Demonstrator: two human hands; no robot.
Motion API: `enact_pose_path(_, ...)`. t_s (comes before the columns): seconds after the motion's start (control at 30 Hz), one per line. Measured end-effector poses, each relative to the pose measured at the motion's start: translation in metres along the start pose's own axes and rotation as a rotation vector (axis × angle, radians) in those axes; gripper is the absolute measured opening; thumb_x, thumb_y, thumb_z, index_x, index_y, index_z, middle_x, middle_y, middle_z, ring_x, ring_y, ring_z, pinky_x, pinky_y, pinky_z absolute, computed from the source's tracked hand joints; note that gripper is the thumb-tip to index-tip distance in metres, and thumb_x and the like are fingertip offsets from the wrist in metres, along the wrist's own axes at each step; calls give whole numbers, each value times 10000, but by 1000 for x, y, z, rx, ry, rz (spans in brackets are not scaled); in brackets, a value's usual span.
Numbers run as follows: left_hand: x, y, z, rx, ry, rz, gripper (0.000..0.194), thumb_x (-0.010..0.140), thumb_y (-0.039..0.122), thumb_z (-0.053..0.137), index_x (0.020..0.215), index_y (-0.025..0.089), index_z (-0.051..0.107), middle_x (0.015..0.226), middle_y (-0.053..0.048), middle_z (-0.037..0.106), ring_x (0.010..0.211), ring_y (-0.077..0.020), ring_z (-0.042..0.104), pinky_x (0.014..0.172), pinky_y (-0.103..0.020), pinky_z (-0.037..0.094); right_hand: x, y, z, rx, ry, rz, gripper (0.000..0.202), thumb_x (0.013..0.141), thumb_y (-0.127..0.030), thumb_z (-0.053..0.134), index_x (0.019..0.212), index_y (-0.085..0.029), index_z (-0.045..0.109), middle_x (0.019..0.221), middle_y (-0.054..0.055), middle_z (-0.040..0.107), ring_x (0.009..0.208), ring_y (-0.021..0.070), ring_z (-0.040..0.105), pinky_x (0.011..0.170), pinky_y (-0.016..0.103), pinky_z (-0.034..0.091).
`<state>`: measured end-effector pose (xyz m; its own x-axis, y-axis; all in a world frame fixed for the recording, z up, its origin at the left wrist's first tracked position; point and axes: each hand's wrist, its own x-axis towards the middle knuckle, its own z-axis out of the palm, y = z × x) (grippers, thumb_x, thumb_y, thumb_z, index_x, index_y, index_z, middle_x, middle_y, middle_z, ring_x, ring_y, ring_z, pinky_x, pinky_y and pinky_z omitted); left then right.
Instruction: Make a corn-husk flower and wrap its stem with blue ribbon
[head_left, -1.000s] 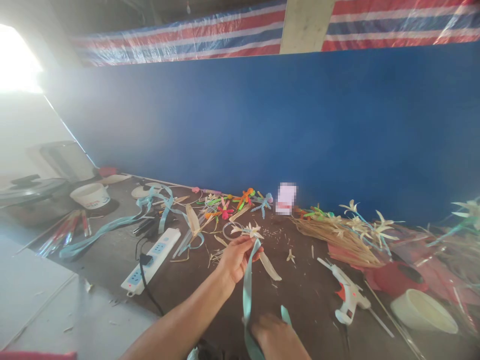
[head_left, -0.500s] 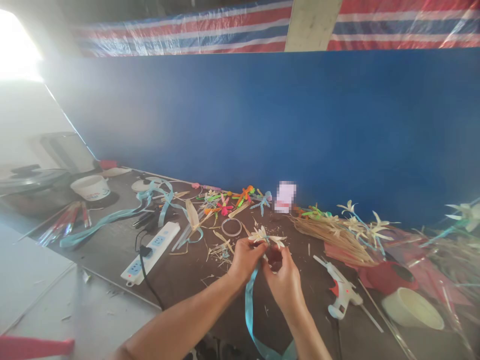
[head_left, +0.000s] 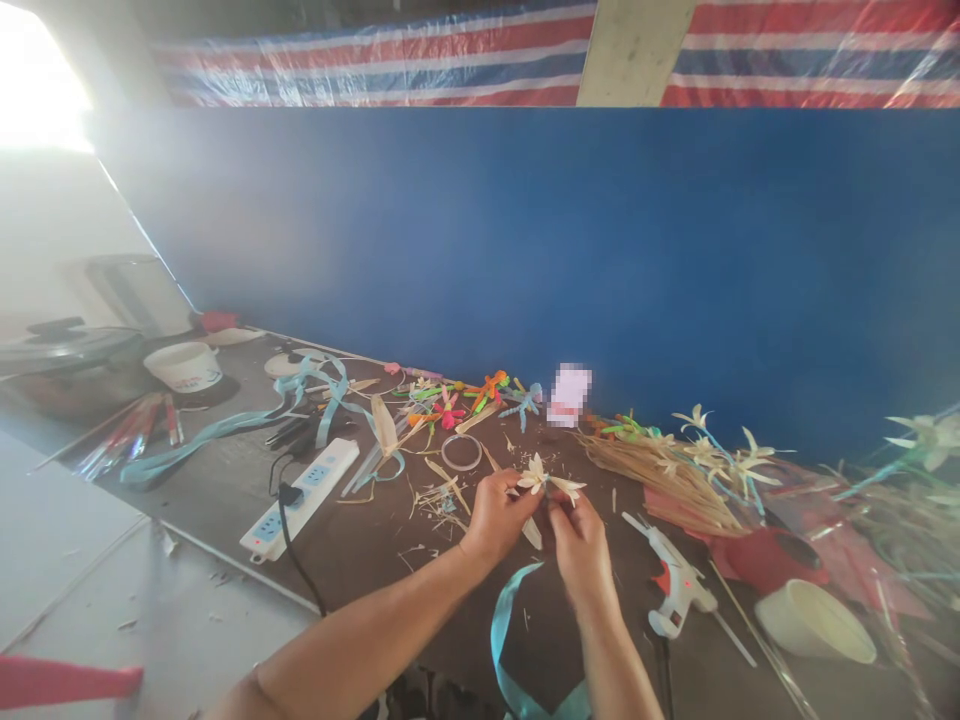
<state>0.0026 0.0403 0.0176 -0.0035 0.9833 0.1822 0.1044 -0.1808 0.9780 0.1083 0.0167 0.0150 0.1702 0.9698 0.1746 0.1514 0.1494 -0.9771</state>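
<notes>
Pinching the pale flowers [head_left: 535, 474] between curled fingertips, both hands [head_left: 537, 526] sit close together above the table [head_left: 360, 570].

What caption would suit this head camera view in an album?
Two bare hands hold cream-coloured artificial flowers above a cluttered table, beside a white glue gun.

No readable text, brand or number. White cup [head_left: 184, 369], left side of dark table [head_left: 360, 570]: small blue printed marks on outer wall, too blurred to read. Pale upright card [head_left: 569, 396], near foot of blue panel [head_left: 525, 240]: face pixelated, reddish patch low down, content illegible. White power strip [head_left: 304, 503]: blue socket faces, any lettering too small to read.
</notes>
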Motion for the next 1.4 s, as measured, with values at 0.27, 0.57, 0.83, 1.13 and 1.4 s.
enact_pose_path(0.27, 2, 2, 0, 1, -21, 28, 164, 652, 250, 548, 682, 138, 664, 654, -29, 632, 636, -159, 539, 593, -222, 389, 4, -6, -5, -176, 58, -8, 265, 699, -343, 514, 822, -128, 606, 636, 50, 643, 605, 185, 580, 566, 254, 432)
enact_pose_path(0.57, 7, 0, 1, 15, -40, 15, 137, 639, 251, 563, 650, 141, 645, 611, -30, 620, 606, -150, 535, 564, -218, 393, 6, -11, -8, -373, 59, -82, 229, 683, -327, 502, 672, -123, 606, 475, -26, 532, 448, 106, 444, 447, 196, 345)
enact_pose_path(0.83, 9, -12, 8, -243, -22, -222, 183, 592, 288, 624, 642, 112, 614, 554, -12, 571, 506, -107, 502, 495, -214, 396, 7, -3, -9, -578, 82, -121, 191, 694, -328, 493, 755, -174, 587, 614, 36, 632, 568, 176, 584, 526, 237, 394)
enact_pose_path(1.13, 3, 5, 13, -554, -12, -394, 262, 498, 301, 712, 607, 92, 598, 549, -19, 567, 509, -119, 536, 501, -247, 439, 7, -8, -10, -555, 86, -67, 184, 681, -318, 489, 758, -179, 583, 636, 54, 652, 578, 201, 604, 521, 250, 407)
enact_pose_path(1.4, -3, 14, 16, -507, -106, -403, 326, 520, 327, 704, 726, 83, 642, 615, -49, 614, 575, -140, 561, 558, -254, 445, 10, -13, -19, -250, 81, 52, 150, 627, -287, 537, 668, -147, 570, 477, -20, 553, 448, 134, 488, 452, 219, 351)
